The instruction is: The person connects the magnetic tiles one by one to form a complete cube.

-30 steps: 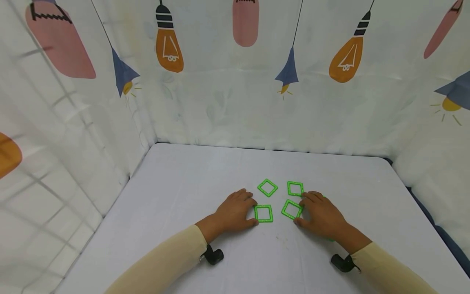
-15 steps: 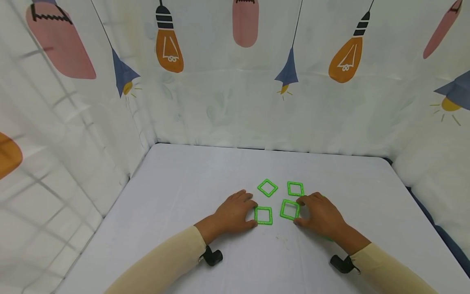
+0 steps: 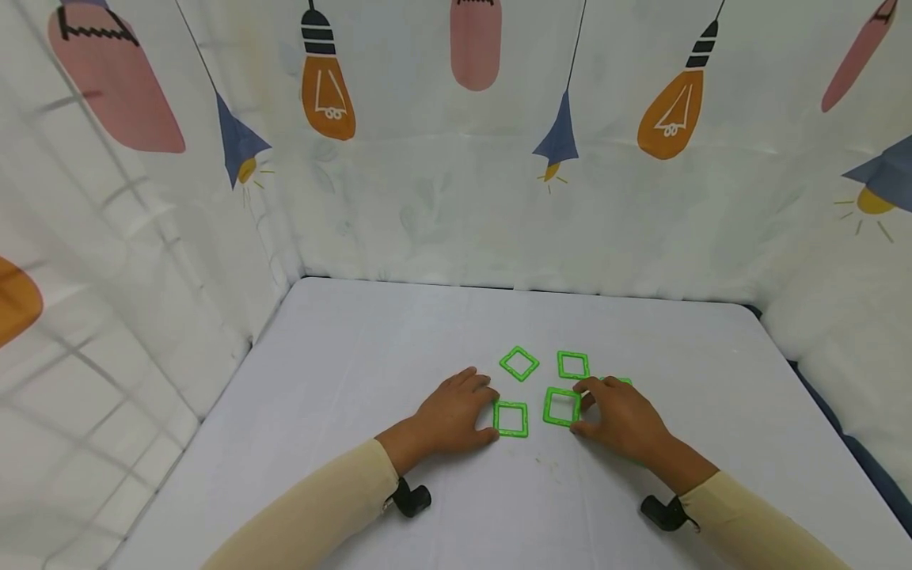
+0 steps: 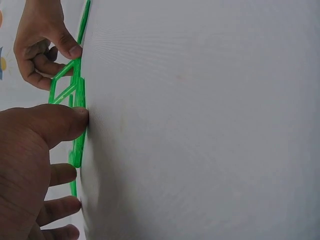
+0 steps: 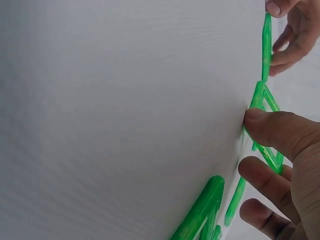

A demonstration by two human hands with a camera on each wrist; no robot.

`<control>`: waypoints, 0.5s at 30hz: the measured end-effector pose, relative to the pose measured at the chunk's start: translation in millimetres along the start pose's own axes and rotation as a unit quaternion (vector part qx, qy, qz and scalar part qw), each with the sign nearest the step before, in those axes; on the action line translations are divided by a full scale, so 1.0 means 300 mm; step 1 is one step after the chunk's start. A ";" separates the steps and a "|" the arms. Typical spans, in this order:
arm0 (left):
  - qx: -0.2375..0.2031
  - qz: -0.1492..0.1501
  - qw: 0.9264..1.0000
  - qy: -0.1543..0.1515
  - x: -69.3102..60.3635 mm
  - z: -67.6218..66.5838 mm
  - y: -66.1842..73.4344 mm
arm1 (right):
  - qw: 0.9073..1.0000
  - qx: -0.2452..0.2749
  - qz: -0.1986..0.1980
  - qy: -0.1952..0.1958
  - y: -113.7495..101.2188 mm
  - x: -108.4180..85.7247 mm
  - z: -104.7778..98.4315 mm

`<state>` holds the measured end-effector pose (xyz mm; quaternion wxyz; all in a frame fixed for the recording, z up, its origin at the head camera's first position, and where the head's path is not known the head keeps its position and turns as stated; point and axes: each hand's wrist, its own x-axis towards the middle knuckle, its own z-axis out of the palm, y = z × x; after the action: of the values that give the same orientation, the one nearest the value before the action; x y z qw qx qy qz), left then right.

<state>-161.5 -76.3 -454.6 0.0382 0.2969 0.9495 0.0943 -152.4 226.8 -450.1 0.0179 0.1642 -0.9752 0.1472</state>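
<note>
Two green square frames stand a short gap apart near the front of a small group. My left hand holds the left green square frame by its near-side corners, thumb and forefinger spread along one edge. That frame lies flat on the table. With thumb and forefinger, my right hand pinches the right edge of the other green square frame. In the right wrist view this tilted frame leans up off the cloth, its near corner close to the left hand's frame.
Behind them lie a diamond-turned green frame and another green square. A further green piece is mostly hidden behind the right hand. One more green piece lies beneath the right hand. White cloth covers the table; printed curtains surround it.
The right hand's frame has turned straighter, shifted slightly left and tipped up. The right forefinger has come in onto it. The left hand's frame has slid a little toward me.
</note>
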 end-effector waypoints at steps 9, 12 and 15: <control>-0.007 0.002 1.000 0.002 0.003 0.006 -0.006 | 1.000 0.027 0.007 0.001 -0.001 -0.005 0.001; -0.008 0.002 1.000 0.002 0.002 0.007 -0.006 | 0.999 0.033 0.001 0.008 0.001 -0.006 0.003; -0.007 0.002 1.000 0.004 0.001 0.006 -0.005 | 0.999 0.038 -0.008 0.015 0.002 -0.008 0.003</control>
<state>-162.4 -77.0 -456.6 0.0366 0.2984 0.9483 0.1019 -150.3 227.8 -451.5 0.0280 0.1706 -0.9671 0.1865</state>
